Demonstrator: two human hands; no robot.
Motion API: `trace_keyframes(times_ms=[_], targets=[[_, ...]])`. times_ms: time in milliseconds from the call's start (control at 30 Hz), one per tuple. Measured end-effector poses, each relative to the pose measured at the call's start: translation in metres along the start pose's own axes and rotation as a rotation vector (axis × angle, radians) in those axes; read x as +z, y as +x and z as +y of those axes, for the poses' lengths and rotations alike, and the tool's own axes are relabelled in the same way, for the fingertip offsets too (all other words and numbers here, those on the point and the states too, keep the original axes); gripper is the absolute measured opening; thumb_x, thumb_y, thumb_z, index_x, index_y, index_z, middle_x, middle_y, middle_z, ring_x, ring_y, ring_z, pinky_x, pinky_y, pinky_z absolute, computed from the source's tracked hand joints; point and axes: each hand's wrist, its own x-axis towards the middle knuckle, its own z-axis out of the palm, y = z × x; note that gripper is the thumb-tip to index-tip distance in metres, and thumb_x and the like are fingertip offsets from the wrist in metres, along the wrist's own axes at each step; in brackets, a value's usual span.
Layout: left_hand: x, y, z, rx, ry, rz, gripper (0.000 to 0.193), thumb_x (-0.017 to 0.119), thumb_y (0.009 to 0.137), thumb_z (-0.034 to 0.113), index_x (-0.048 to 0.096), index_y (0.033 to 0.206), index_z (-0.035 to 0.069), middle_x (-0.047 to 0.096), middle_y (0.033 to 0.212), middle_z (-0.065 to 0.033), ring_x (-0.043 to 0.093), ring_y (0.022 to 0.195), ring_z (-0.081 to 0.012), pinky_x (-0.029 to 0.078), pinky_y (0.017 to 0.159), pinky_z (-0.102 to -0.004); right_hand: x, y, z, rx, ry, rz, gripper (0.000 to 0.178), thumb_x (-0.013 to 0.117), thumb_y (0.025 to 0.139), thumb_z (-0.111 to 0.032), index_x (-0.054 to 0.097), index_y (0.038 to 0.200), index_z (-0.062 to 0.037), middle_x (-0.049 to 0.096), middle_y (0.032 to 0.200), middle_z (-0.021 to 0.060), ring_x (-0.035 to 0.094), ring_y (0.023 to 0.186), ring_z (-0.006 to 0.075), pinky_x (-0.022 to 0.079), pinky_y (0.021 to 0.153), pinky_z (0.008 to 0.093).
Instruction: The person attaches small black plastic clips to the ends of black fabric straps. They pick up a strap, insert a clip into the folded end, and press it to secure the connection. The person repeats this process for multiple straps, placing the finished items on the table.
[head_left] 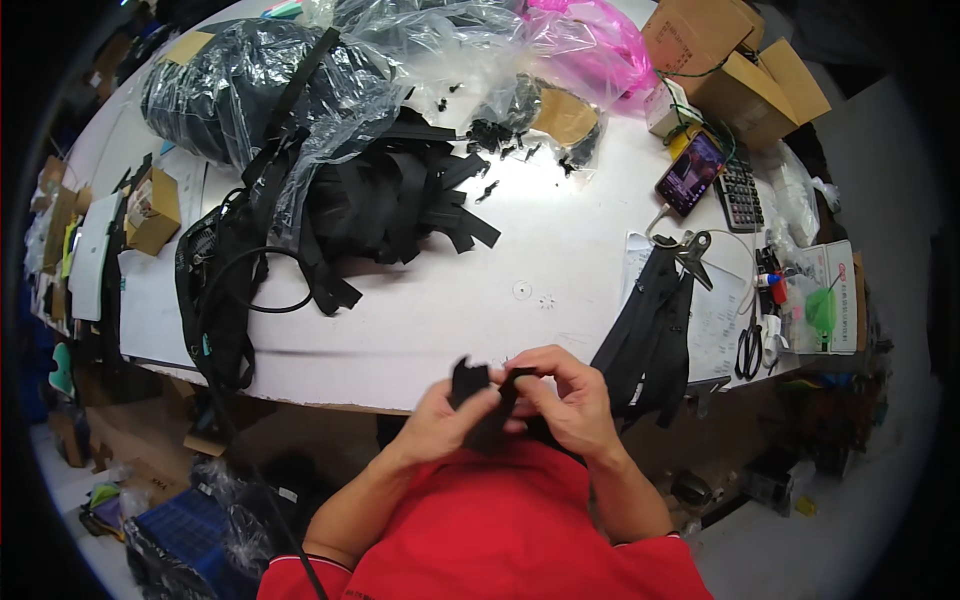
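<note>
At the table's near edge, close to my body, I hold a black zipper tape [468, 381] in both hands. My left hand [437, 422] is closed around one end, its thumb pressed over the fabric. The fingers of my right hand [577, 408] pinch the other part, thumb against forefinger. Just right of my hands, a bundle of black zipper tapes [648, 335] hangs over the edge, caught at the top in a metal clamp [692, 258]. A heap of similar black tapes [375, 205] lies at the left. Small black zipper sliders [492, 135] are scattered farther back.
Clear plastic wraps a large black roll [235, 95] at the back left. On the right lie a phone [690, 173], a calculator [740, 195], scissors [749, 350] and papers [720, 310]. Open cardboard boxes [755, 90] and a pink bag [600, 50] stand at the back.
</note>
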Motion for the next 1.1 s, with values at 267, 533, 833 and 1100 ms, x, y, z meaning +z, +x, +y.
trace_keyframes(times_ms=[267,533,833,1100], targets=[[-0.003,0.002,0.012,0.077,0.087,-0.077,0.025,0.069,0.095,0.011,0.064,0.118,0.002,0.063,0.091,0.003,0.052,0.073,-0.0018,0.042,0.064,-0.0189,0.003,0.002,0.003,-0.041,0.317,-0.151,0.018,0.062,0.094,0.006,0.07,0.107,-0.0041,0.053,0.124,0.0079,0.055,0.113,0.0162,0.046,0.098,0.0298],[0.005,0.003,0.0,0.339,0.331,0.254,0.028,0.075,0.088,0.003,0.064,0.114,0.002,0.062,0.086,0.0022,0.056,0.075,-0.0029,0.047,0.07,-0.0185,0.003,-0.008,0.0,0.18,0.262,0.084,0.025,0.067,0.092,0.0,0.064,0.117,0.0034,0.066,0.105,0.0056,0.062,0.097,0.0117,0.05,0.089,0.0254],[-0.007,0.009,0.014,0.363,0.461,0.045,0.023,0.073,0.089,0.0,0.071,0.112,-0.001,0.073,0.096,-0.0053,0.066,0.085,-0.0089,0.052,0.076,-0.0234,0.003,0.0,-0.019,-0.057,-0.206,0.015,0.027,0.07,0.087,0.001,0.066,0.114,0.0026,0.07,0.086,0.0075,0.066,0.08,0.0119,0.053,0.074,0.026],[-0.01,0.007,0.019,0.502,0.749,0.04,0.014,0.071,0.088,-0.002,0.073,0.102,0.0,0.074,0.09,-0.0126,0.071,0.083,-0.0201,0.054,0.074,-0.0281,0.002,0.0,-0.011,-0.081,-0.255,-0.034,0.027,0.071,0.087,-0.002,0.069,0.114,-0.0011,0.071,0.083,0.0067,0.069,0.078,0.0115,0.054,0.071,0.0257]])
